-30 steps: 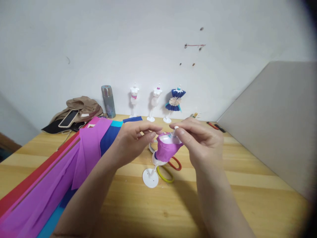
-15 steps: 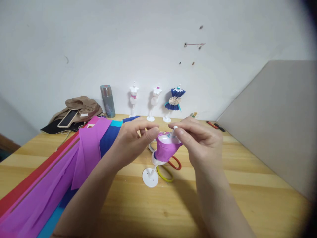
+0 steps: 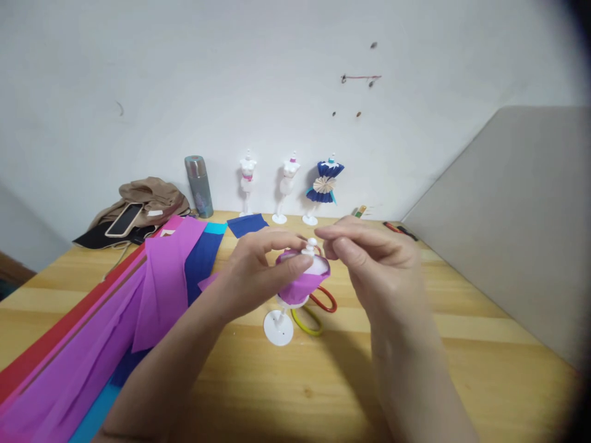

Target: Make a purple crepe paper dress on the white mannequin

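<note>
A small white dress-form mannequin wrapped in purple crepe paper leans between my hands over its round white base. My left hand grips it at the shoulder, thumb in front and fingers behind. Just right of the neck knob is my right hand, its thumb and fingertips pinched together; whatever lies between them is too small to make out. Behind the mannequin, partly hidden, lie scissors with a red handle loop and a yellow handle loop.
Purple crepe sheets and blue paper lie along the left. A dark blue piece rests behind. By the wall stand two plain mannequins, one in a blue paper dress and a flask. A phone lies on brown cloth.
The mannequin has tipped upright and shifted slightly left. My left hand has closed on its shoulder, while my right hand has let go of the neck knob and moved right.
</note>
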Tool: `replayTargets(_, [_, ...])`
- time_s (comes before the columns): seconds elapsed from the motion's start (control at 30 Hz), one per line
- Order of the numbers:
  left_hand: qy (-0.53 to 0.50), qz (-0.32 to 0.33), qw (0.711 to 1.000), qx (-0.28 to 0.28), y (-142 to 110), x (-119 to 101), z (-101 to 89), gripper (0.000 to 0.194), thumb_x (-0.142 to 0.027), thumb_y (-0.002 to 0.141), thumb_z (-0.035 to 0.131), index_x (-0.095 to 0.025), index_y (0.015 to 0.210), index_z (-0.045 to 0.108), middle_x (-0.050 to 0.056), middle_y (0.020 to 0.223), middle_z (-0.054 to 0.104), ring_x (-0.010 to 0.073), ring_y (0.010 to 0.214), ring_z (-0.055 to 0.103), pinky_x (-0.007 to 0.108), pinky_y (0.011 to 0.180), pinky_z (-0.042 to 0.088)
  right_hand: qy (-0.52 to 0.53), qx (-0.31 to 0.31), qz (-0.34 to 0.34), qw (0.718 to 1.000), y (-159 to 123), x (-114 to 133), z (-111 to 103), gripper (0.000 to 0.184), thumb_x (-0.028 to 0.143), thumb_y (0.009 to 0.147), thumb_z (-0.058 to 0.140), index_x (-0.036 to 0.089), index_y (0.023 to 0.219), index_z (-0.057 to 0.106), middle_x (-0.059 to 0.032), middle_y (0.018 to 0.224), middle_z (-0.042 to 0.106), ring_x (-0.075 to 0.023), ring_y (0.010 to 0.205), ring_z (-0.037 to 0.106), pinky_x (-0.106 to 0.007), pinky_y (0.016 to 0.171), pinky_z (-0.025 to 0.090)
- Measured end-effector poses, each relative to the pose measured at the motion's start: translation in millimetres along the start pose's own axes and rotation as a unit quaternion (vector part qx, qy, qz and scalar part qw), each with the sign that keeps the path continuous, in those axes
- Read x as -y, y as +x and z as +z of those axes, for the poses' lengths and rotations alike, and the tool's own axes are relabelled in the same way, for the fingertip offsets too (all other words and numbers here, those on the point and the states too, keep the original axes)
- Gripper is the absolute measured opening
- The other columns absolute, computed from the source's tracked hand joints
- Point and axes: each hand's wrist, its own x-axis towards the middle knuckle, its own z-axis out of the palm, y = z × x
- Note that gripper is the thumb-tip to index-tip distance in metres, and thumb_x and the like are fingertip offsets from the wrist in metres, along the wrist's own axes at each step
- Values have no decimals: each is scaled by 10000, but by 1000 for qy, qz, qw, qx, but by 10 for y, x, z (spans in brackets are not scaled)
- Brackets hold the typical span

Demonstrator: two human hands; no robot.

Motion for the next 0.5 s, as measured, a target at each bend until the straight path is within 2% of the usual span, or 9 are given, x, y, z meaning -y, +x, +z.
replayTargets(0.1, [-60,-38,996,59,11,-18,-95,178,-308,862,664,-180,888,785,55,978,776,197,950,695,279,837,514,-19,6,-13,1000,42,-6,-118,205,167,834,739,333,932,809,-8,829,729,-165,769,655,-319,668,550])
replayTargets(0.23, [-106,-107,986,77,26,-79,-171,200,-322,849,676,-156,859,787,66,945,767,197,907,690,266,787,513,-60,143,-82,984,130,-7,-276,254,166,801,781,328,996,800,1,781,706,-148,691,616,-307,621,516])
replayTargets(0.33, [-108,-136,982,76,27,-115,-170,212,-334,831,689,-137,816,768,71,909,750,187,858,674,265,760,507,-71,219,-117,966,153,-22,-322,255,251,820,793,330,1062,787,-13,861,724,-150,709,638,-310,626,534])
replayTargets(0.4, [-109,-139,982,72,25,-125,-161,216,-345,815,705,-135,790,749,65,881,735,185,849,664,267,759,505,-79,232,-117,962,138,-40,-308,242,305,811,806,322,1052,789,-23,892,724,-155,728,651,-309,626,547])
replayTargets(0.5, [-109,-123,984,75,19,-125,-151,230,-351,817,702,-142,721,713,50,808,703,180,824,652,273,755,507,-79,222,-111,966,105,-62,-245,214,326,789,824,320,1001,794,-16,866,710,-156,731,651,-305,623,554])
